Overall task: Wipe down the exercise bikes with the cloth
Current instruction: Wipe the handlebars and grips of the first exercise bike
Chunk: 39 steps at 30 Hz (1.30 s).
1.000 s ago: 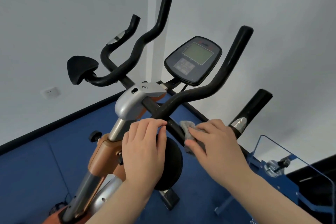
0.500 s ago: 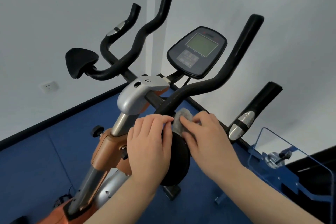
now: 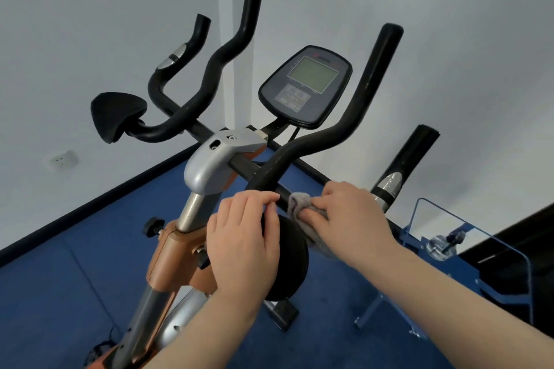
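Note:
An exercise bike [image 3: 209, 171] with a silver and orange stem fills the view. Its black handlebars [image 3: 338, 126] curve upward, and a dark console [image 3: 305, 84] with a grey screen sits between them. My right hand [image 3: 350, 219] presses a small grey cloth [image 3: 299, 204] against the black bar just below the right handlebar's bend. My left hand [image 3: 242, 237] grips the round black elbow pad [image 3: 290, 263] right beside the cloth, fingers curled over its top edge.
A second black elbow pad [image 3: 117, 117] sticks out on the left. A blue metal frame with a clear panel [image 3: 467, 237] stands at the lower right. Blue carpet [image 3: 60, 278] covers the floor, bounded by white walls with a black skirting and a wall socket [image 3: 63, 159].
My right hand with the cloth slid left along the bar toward my left hand, then back a little to the right. My left hand stayed on the pad. The view shifted slightly.

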Each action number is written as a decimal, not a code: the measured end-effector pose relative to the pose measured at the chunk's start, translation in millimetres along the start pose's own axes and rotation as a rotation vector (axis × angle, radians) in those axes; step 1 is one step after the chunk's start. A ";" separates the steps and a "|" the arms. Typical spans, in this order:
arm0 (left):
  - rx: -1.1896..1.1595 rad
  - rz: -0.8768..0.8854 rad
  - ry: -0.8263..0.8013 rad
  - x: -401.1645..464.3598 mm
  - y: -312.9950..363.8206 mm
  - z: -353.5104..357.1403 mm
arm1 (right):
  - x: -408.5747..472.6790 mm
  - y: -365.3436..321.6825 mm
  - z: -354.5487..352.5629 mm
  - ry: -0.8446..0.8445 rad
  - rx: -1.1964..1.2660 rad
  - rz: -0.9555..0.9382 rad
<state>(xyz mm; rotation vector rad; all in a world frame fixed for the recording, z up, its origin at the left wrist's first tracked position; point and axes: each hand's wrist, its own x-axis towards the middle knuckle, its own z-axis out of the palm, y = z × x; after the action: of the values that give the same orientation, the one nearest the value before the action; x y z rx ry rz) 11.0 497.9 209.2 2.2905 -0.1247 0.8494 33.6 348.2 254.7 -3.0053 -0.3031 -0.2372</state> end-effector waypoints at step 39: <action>0.020 -0.101 -0.521 33.9 62.5 36.3 | -3.6 133.4 -1.9 0.596 0.139 -0.326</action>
<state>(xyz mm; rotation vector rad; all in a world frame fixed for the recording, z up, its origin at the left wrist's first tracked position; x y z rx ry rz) 37.9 432.0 245.2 2.4635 -0.2279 0.1891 57.4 217.4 243.3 -2.5729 -0.6984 -1.0562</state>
